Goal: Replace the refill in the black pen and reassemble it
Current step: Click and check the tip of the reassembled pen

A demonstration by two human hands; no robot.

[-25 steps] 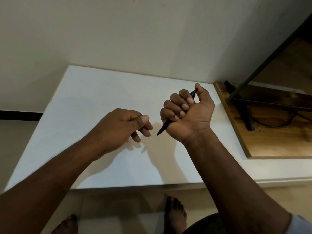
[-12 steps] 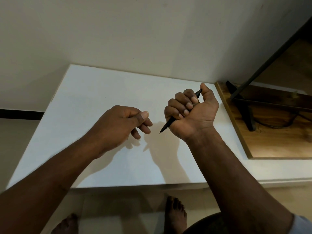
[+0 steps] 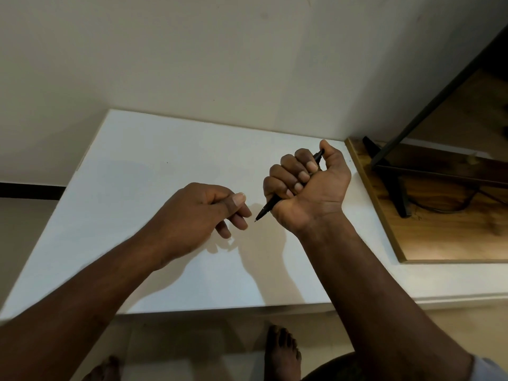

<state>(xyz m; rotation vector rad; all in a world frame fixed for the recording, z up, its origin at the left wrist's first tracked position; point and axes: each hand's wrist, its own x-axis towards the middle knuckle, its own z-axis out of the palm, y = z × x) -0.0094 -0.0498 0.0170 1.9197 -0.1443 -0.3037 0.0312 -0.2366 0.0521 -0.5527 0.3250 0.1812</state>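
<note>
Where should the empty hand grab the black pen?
Best guess: the tapered tip end of the black pen, coming from the left. That short stretch pokes out below the right hand, which wraps the barrel, and it points toward the left hand nearby.

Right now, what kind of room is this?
Probably a room in a home: a plain white table against a painted wall, a wooden desk with a cable alongside, and bare feet on the floor.

A slim black pen of matt plastic, with a small metallic tip, above a smooth, matt white tabletop. To the right, a brown wooden board shows visible grain and a light sheen, bearing a matt black metal stand. Behind, a plain cream painted wall, matt and faintly marked.
</note>
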